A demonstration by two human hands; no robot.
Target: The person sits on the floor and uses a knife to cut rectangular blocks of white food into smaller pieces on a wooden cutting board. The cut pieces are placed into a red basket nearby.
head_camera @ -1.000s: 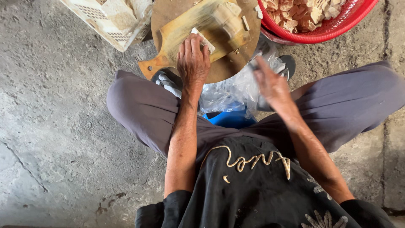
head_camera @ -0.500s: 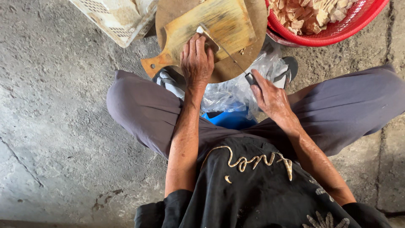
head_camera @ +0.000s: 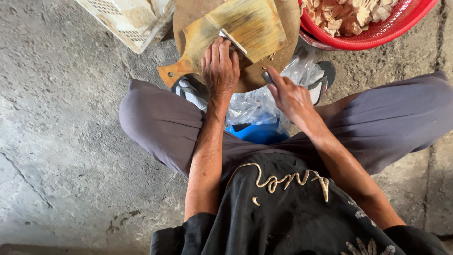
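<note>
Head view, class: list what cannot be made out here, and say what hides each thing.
- What the left hand presses on the paddle-shaped cutting board: hidden under its fingers.
- Knife: only a thin blade edge shows; the handle sits mostly inside the right hand.
- Red basket and its pale cut pieces: cut off by the top edge.
- White crate: cut off by the top edge.
- Blue object: kind unclear, behind a clear plastic bag.

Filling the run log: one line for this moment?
left hand: pressing on cutting board | right hand: gripping knife handle | red basket: cut pieces
</note>
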